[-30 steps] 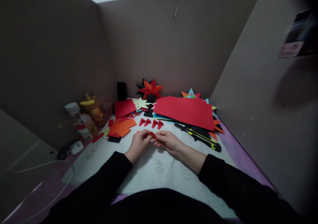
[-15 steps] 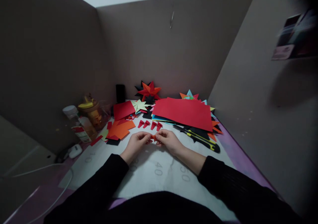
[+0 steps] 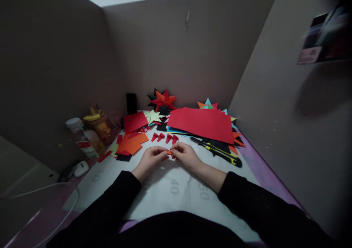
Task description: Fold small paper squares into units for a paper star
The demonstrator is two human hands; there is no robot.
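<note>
Between my fingertips is a small orange piece of folded paper [image 3: 169, 152], mostly covered by the fingers. My left hand [image 3: 153, 158] pinches it from the left, and my right hand [image 3: 186, 156] pinches it from the right. Just beyond the hands, several small folded red paper pieces [image 3: 161, 137] lie in a row on the white mat. A bit of red shows beneath my fingers too, partly hidden. To the left lie orange paper sheets [image 3: 134, 142] and a red square of paper [image 3: 135, 121].
Large red sheets [image 3: 200, 124] cover other coloured paper at the back right. Black-and-yellow scissors [image 3: 222, 153] lie right of my hands. Folded paper stars [image 3: 164, 100] stand by the back panel. A bottle [image 3: 87, 139], a yellow-lidded cup [image 3: 99, 125] and a white earphone case [image 3: 81, 168] are left.
My fingertips have come slightly closer together, and less of the orange paper shows. The whole view has shifted a little. The other papers stay where they were.
</note>
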